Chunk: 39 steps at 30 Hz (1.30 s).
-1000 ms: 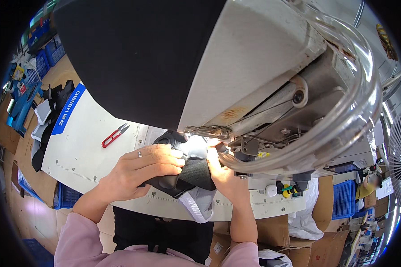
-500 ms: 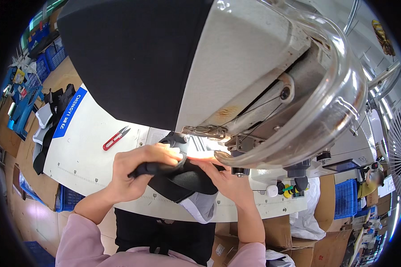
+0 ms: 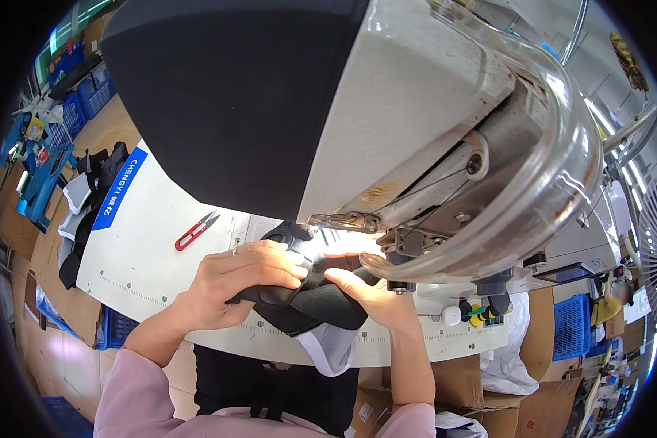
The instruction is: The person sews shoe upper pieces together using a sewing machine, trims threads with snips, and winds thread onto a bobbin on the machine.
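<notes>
Both my hands hold a padded black fabric piece [image 3: 327, 308] with a light grey part [image 3: 327, 350] hanging over the table's near edge. My left hand [image 3: 242, 281] wraps over its left side, fingers pressed on top. My right hand [image 3: 376, 293] pinches its right side, thumb on the fabric; some of its fingertips are hidden behind the clear guard. The cloth lies just in front of the needle area of a sewing machine [image 3: 416, 109], under a bright lamp glow. Red thread snips [image 3: 196, 232] lie on the white table [image 3: 142, 252], left of my left hand.
A curved clear guard [image 3: 562, 212] juts out at the machine's right. Black and grey fabric pieces [image 3: 80, 201] are heaped beyond the table's left end. Small bobbins and a white round thing [image 3: 451, 315] sit at the right. Cardboard boxes [image 3: 452, 383] and blue crates [image 3: 571, 327] stand around.
My left hand has shifted its fingers flatter over the fabric. The black piece has turned and bunched slightly toward me. The whole view has shifted a little.
</notes>
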Each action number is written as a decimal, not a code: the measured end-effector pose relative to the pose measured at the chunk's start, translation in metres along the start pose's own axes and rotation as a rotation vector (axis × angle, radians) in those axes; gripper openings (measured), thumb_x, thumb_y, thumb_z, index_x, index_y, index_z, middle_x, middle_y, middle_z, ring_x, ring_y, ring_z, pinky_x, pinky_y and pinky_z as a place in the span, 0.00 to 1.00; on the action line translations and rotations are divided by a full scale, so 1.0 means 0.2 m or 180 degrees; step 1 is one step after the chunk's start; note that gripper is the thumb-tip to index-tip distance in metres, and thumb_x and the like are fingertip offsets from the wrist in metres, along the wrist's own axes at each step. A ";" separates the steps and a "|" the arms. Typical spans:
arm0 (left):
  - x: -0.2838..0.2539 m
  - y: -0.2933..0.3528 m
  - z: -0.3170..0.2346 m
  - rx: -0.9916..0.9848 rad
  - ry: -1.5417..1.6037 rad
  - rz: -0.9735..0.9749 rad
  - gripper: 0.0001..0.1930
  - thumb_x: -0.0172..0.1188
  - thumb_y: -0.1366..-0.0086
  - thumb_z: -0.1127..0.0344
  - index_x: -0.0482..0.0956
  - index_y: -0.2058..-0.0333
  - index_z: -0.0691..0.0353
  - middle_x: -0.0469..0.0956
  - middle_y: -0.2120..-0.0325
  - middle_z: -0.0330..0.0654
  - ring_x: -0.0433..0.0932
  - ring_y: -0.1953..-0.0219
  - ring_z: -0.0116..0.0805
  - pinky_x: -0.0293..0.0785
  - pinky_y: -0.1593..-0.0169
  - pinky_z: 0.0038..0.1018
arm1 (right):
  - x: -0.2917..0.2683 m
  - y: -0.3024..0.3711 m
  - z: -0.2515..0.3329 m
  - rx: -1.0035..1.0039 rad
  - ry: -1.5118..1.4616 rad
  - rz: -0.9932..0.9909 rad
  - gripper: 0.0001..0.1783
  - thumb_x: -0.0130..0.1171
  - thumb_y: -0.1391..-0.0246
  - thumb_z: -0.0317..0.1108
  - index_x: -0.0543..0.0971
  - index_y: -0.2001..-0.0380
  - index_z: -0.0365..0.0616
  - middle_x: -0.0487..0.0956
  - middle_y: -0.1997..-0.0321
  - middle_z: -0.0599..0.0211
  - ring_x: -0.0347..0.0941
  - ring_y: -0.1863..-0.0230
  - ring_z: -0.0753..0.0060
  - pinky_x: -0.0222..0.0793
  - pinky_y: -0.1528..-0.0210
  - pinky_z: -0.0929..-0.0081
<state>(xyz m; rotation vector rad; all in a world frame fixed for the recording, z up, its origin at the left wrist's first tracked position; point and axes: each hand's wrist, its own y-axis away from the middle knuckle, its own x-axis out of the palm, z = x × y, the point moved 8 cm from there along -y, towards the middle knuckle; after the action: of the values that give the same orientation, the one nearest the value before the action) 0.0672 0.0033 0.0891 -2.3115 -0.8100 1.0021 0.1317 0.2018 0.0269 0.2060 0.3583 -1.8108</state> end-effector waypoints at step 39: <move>0.00 -0.05 0.00 0.0455 -0.0710 -0.0269 0.31 0.54 0.64 0.85 0.84 0.55 0.62 0.84 0.57 0.42 0.78 0.52 0.50 0.78 0.47 0.40 | -0.32 -0.21 -0.50 -0.0767 0.2676 -0.0033 0.25 0.68 0.43 0.40 0.78 0.46 0.40 0.82 0.53 0.48 0.80 0.53 0.55 0.74 0.47 0.59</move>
<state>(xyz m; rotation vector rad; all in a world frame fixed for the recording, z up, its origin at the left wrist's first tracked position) 0.0635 0.0109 0.0948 -2.0530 -0.8841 1.2529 0.1039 0.3047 -0.0406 0.7973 1.1566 -1.5965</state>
